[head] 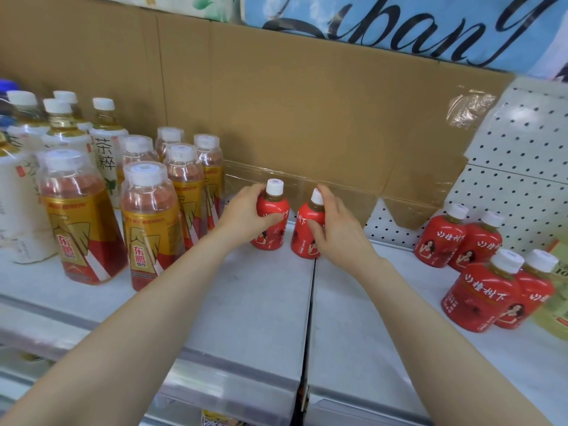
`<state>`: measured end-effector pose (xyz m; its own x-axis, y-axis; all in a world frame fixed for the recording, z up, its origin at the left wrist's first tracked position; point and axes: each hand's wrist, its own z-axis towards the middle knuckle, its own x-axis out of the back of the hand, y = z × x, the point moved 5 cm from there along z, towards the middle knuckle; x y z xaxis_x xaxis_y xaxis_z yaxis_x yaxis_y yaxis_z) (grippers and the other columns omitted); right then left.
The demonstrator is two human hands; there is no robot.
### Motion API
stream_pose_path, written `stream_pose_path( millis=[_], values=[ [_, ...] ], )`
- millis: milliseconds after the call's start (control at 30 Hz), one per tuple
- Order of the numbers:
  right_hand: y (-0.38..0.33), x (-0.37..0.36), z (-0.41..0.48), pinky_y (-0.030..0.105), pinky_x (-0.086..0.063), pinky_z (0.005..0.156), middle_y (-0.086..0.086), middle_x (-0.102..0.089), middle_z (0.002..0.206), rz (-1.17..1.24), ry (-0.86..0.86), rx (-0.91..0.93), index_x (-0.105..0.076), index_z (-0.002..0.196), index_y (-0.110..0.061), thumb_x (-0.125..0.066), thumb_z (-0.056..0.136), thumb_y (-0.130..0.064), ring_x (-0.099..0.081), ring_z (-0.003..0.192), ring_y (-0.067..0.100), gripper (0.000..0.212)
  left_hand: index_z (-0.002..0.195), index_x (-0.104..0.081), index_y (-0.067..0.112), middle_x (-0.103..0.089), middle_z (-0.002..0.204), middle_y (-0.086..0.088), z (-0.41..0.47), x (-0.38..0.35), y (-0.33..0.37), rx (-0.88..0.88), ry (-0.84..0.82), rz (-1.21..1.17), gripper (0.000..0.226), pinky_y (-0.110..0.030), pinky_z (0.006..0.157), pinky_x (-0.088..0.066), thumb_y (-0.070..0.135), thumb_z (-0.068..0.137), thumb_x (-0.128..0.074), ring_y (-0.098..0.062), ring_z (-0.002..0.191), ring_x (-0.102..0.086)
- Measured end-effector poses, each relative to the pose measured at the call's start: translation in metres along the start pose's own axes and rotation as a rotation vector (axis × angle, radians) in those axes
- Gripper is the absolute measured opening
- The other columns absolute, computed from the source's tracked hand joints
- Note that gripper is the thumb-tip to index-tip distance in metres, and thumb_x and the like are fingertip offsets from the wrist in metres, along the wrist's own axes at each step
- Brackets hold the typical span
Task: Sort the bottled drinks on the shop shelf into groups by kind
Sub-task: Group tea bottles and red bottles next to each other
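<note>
Both bare forearms reach over the pale grey shelf (246, 302) toward the brown cardboard backing (307, 118). My left hand (246, 216) is wrapped around a small red-labelled bottle with a white cap (273, 210), standing upright just in front of that cardboard. My right hand (338, 229) grips its twin (309, 232), tilted slightly, just beside the first. Left of the cardboard's middle stand gold-and-red bottles (150, 222); right of it, four more red bottles (479, 290) cluster.

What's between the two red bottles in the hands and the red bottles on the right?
Nothing: bare shelf lies between the held bottles and the right group, in the head view.
</note>
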<state>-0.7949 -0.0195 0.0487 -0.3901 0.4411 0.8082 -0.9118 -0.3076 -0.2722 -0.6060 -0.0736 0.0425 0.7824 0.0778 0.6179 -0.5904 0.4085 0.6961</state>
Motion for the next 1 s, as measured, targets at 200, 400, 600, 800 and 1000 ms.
stream_pose_path(
  millis=[200,400,600,800,1000],
  values=[
    [-0.001,0.002,0.000,0.034,-0.040,0.094,0.011,-0.047,0.144,-0.006,-0.006,-0.008,-0.023,0.156,-0.017,-0.055,0.099,-0.024,-0.051,0.124,0.030,0.066,0.142,-0.044,0.020,-0.052,0.137,-0.005,-0.002,-0.001,0.001,0.012,-0.013,-0.003,0.069,-0.041,0.099,-0.048,0.037,0.083,-0.076,-0.023,0.121,-0.054],
    [-0.005,0.003,0.003,0.035,-0.040,0.095,0.013,-0.045,0.146,-0.011,-0.039,-0.041,-0.020,0.158,-0.015,-0.055,0.100,-0.024,-0.052,0.125,0.032,0.068,0.146,-0.040,0.021,-0.050,0.142,-0.005,-0.004,-0.001,0.004,0.022,-0.052,-0.007,0.070,-0.046,0.104,-0.046,0.035,0.086,-0.073,-0.025,0.127,-0.051],
    [-0.009,0.017,-0.013,0.040,-0.043,0.092,0.014,-0.043,0.146,-0.138,-0.082,-0.063,-0.010,0.160,-0.019,-0.050,0.101,-0.026,-0.051,0.123,0.035,0.072,0.150,-0.035,0.021,-0.047,0.147,-0.005,-0.016,0.005,0.013,-0.061,-0.063,0.023,0.073,-0.040,0.106,-0.040,0.025,0.088,-0.073,-0.025,0.133,-0.047],
    [-0.001,0.065,-0.064,0.044,-0.042,0.098,0.014,-0.042,0.148,-0.407,-0.077,-0.059,-0.026,0.157,-0.013,-0.048,0.103,-0.029,-0.044,0.130,0.036,0.060,0.147,-0.038,0.007,-0.043,0.147,-0.013,-0.043,0.015,0.038,-0.217,0.098,0.229,0.069,-0.043,0.112,-0.034,0.020,0.088,-0.071,-0.032,0.136,-0.040],
    [0.027,0.147,-0.145,0.047,-0.048,0.093,0.014,-0.055,0.136,-0.541,0.114,-0.098,-0.049,0.142,-0.008,-0.056,0.097,-0.018,-0.052,0.122,0.036,0.046,0.136,-0.054,0.009,-0.055,0.135,-0.015,-0.067,-0.013,0.095,-0.376,0.028,0.251,0.052,-0.039,0.103,-0.037,0.021,0.089,-0.069,-0.036,0.124,-0.050]
  ],
)
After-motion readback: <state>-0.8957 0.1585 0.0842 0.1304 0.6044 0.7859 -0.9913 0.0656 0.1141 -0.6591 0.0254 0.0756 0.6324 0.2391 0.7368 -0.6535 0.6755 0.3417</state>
